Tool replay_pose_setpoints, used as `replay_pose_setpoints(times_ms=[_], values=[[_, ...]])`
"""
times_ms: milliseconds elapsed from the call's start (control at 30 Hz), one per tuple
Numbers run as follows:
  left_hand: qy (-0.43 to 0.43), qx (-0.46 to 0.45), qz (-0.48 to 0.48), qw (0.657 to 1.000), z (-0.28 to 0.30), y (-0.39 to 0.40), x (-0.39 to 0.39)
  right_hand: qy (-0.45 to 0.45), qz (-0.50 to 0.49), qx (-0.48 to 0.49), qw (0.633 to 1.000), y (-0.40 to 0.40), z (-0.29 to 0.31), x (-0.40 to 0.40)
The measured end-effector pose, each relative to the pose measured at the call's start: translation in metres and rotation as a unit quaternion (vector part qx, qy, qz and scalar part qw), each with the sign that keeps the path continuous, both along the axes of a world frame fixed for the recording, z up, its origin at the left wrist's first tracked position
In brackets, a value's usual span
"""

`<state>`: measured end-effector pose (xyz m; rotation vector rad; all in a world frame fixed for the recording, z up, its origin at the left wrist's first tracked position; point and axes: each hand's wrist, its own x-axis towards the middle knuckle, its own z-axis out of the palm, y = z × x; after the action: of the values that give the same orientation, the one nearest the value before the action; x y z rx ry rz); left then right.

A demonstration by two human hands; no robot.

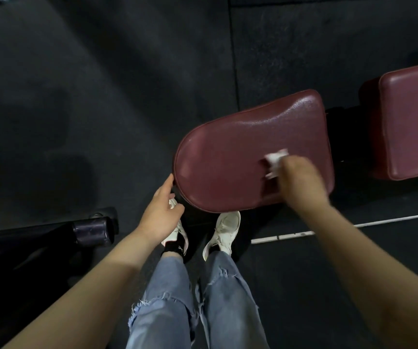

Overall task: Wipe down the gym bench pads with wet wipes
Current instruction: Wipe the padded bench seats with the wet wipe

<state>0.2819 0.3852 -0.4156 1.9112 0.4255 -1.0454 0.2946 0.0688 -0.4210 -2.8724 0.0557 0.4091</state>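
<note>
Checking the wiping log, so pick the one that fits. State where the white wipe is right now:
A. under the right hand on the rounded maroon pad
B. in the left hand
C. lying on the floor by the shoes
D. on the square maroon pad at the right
A: the wipe sits bunched under the right hand on the rounded maroon pad, while the left hand only touches that pad's edge.

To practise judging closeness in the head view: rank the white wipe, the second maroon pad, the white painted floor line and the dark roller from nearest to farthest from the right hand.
From the right hand:
1. White wipe, in its grip, on the seat pad.
2. Second maroon pad, to its right.
3. White painted floor line, below it; close to the pad's rank.
4. Dark roller, far left.
</note>
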Motion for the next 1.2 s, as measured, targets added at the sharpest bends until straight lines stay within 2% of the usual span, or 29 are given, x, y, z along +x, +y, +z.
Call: replay_pose_setpoints(times_ms=[33, 100, 167, 200, 267, 333, 400, 433, 500, 567, 667, 733, 767, 833, 900, 933, 1000, 1067, 1100, 1167, 1200], values=[[-0.006, 0.003, -0.007, 1.000, 0.001, -0.001, 0.000, -0.015, -0.097, -0.021, 0.995, -0.023, 0.003, -0.002], [-0.019, 0.008, -0.017, 1.000, 0.002, -0.001, -0.001, -0.062, -0.296, -0.014, 0.953, -0.041, 0.008, -0.010], [-0.027, 0.015, -0.031, 0.999, 0.002, -0.001, -0.002, -0.106, -0.394, 0.010, 0.913, -0.016, 0.002, -0.016], [-0.028, 0.021, -0.038, 0.999, 0.001, 0.000, -0.002, -0.122, -0.400, 0.027, 0.908, 0.007, -0.004, -0.018], [-0.031, 0.034, -0.057, 0.997, -0.002, 0.002, -0.004, -0.101, -0.324, 0.070, 0.938, 0.065, -0.015, -0.020], [-0.041, 0.048, -0.074, 0.995, -0.004, 0.004, -0.005, -0.023, -0.162, 0.110, 0.980, 0.128, -0.022, -0.030], [-0.055, 0.062, -0.081, 0.993, -0.005, 0.006, -0.004, 0.017, 0.005, 0.134, 0.991, 0.178, -0.020, -0.043], [-0.060, 0.067, -0.084, 0.992, -0.005, 0.006, -0.003, 0.022, 0.056, 0.154, 0.986, 0.188, -0.018, -0.047], [-0.075, 0.073, -0.099, 0.990, -0.005, 0.006, -0.002, 0.009, 0.105, 0.149, 0.983, 0.177, -0.017, -0.048], [-0.095, 0.077, -0.121, 0.985, -0.004, 0.006, -0.001, 0.004, 0.106, 0.116, 0.988, 0.137, -0.012, -0.046], [-0.115, 0.082, -0.142, 0.980, -0.002, 0.005, 0.000, -0.001, 0.012, 0.047, 0.999, 0.049, -0.010, -0.036], [-0.125, 0.086, -0.154, 0.976, 0.001, 0.001, -0.001, -0.011, -0.098, -0.020, 0.995, -0.007, -0.006, -0.029], [-0.127, 0.087, -0.161, 0.975, 0.001, -0.001, -0.003, -0.031, -0.174, -0.030, 0.984, -0.029, -0.005, -0.028], [-0.123, 0.091, -0.168, 0.974, 0.004, -0.005, -0.006, -0.074, -0.337, -0.021, 0.938, -0.046, -0.003, -0.026], [-0.124, 0.102, -0.170, 0.972, 0.005, -0.008, -0.008, -0.114, -0.420, -0.009, 0.900, -0.031, -0.006, -0.026], [-0.125, 0.105, -0.170, 0.972, 0.006, -0.010, -0.008, -0.129, -0.426, 0.007, 0.896, -0.012, -0.010, -0.025], [-0.127, 0.110, -0.174, 0.970, 0.006, -0.011, -0.007, -0.125, -0.358, 0.036, 0.925, 0.043, -0.019, -0.028], [-0.128, 0.116, -0.183, 0.968, 0.006, -0.011, -0.006, -0.052, -0.192, 0.061, 0.978, 0.105, -0.025, -0.039], [-0.128, 0.117, -0.189, 0.967, 0.005, -0.011, -0.006, -0.007, -0.089, 0.078, 0.993, 0.134, -0.025, -0.045], [-0.126, 0.119, -0.196, 0.965, 0.005, -0.009, -0.004, 0.005, 0.112, 0.118, 0.987, 0.167, -0.025, -0.060], [-0.128, 0.120, -0.200, 0.964, 0.004, -0.008, -0.004, 0.005, 0.166, 0.140, 0.976, 0.168, -0.023, -0.063]])
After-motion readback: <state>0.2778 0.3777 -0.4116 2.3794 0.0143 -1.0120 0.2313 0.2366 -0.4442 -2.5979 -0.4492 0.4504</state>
